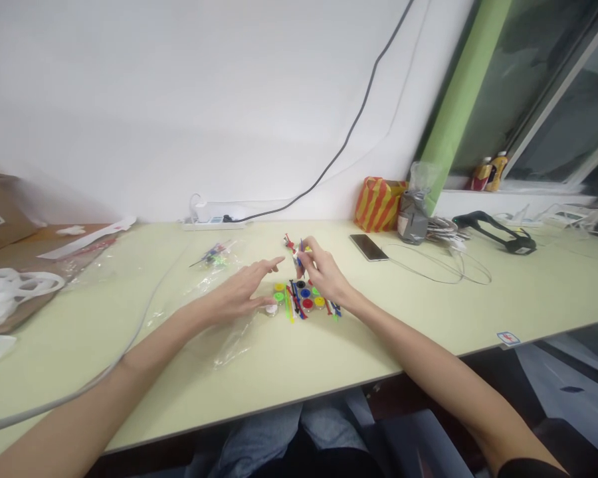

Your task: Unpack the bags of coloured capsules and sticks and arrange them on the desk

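My right hand (pixel 325 271) is closed in a pinch on a small bunch of coloured plastic sticks (pixel 290 244), held just above the table. My left hand (pixel 244 291) has its fingers stretched out and holds nothing. Its thumb is close to a white round piece (pixel 271 310); whether they touch I cannot tell. Below the hands lie several small round pieces with coloured tops, among them a red one (pixel 307 304) and a yellow one (pixel 319 303). Loose coloured sticks (pixel 294 302) lie among them, and more sticks (pixel 334 309) are by my right wrist.
A clear plastic bag (pixel 229 348) lies by my left forearm, with another pile of coloured sticks (pixel 216 253) behind. To the right are a phone (pixel 369 247), a striped bag (pixel 379 204) and cables (pixel 448 232). A grey cable (pixel 144 312) crosses the left side.
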Action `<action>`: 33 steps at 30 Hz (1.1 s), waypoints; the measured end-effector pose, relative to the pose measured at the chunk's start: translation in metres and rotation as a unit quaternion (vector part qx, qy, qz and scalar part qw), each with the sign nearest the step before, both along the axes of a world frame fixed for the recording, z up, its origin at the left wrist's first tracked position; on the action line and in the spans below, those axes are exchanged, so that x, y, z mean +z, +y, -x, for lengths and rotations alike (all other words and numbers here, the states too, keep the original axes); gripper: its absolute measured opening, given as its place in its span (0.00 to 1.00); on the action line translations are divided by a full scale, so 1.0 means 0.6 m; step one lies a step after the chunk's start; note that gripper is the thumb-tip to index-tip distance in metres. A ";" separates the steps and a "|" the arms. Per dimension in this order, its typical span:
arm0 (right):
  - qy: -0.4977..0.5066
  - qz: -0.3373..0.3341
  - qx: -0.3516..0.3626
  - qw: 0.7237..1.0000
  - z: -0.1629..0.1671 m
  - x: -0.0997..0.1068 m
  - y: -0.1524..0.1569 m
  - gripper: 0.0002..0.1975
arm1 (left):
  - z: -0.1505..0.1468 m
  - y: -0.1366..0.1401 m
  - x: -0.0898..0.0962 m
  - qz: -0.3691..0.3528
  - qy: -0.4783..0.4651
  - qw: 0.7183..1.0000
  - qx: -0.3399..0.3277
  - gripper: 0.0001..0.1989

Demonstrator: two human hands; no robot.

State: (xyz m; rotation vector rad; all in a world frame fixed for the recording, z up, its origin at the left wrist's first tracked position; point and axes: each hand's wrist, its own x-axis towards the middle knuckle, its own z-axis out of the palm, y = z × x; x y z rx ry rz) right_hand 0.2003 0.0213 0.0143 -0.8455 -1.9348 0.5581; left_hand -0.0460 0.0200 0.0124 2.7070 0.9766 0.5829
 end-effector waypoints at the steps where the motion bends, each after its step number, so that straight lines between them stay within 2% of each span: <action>1: 0.003 0.000 -0.008 1.000 -0.002 0.000 0.003 0.06 | 0.004 0.003 0.000 0.005 0.006 1.000 0.001 0.40; 4: 0.001 0.001 -0.017 1.000 -0.006 -0.001 0.007 0.05 | 0.008 0.009 -0.003 0.024 0.021 0.999 0.011 0.43; 12: -0.019 -0.005 -0.006 1.000 -0.006 0.004 0.001 0.05 | -0.007 0.001 -0.008 0.051 0.026 0.998 0.010 0.43; 20: -0.003 -0.007 0.020 1.000 0.000 0.005 -0.005 0.07 | -0.012 0.000 -0.010 0.001 0.008 1.000 0.012 0.35; 25: 0.037 0.042 0.058 0.997 0.009 0.010 -0.010 0.12 | -0.014 -0.006 -0.012 0.006 0.017 1.000 0.017 0.40; 28: 0.058 0.082 0.061 0.993 0.010 0.016 -0.014 0.14 | -0.017 -0.007 -0.015 0.012 -0.001 1.000 0.026 0.39; 31: 0.078 0.124 0.116 0.982 0.011 0.015 -0.016 0.15 | -0.023 -0.009 -0.015 0.008 -0.066 0.997 0.037 0.35; 33: 0.078 0.136 0.167 0.973 0.013 0.010 -0.016 0.16 | -0.032 -0.013 -0.011 -0.004 -0.109 0.993 0.049 0.27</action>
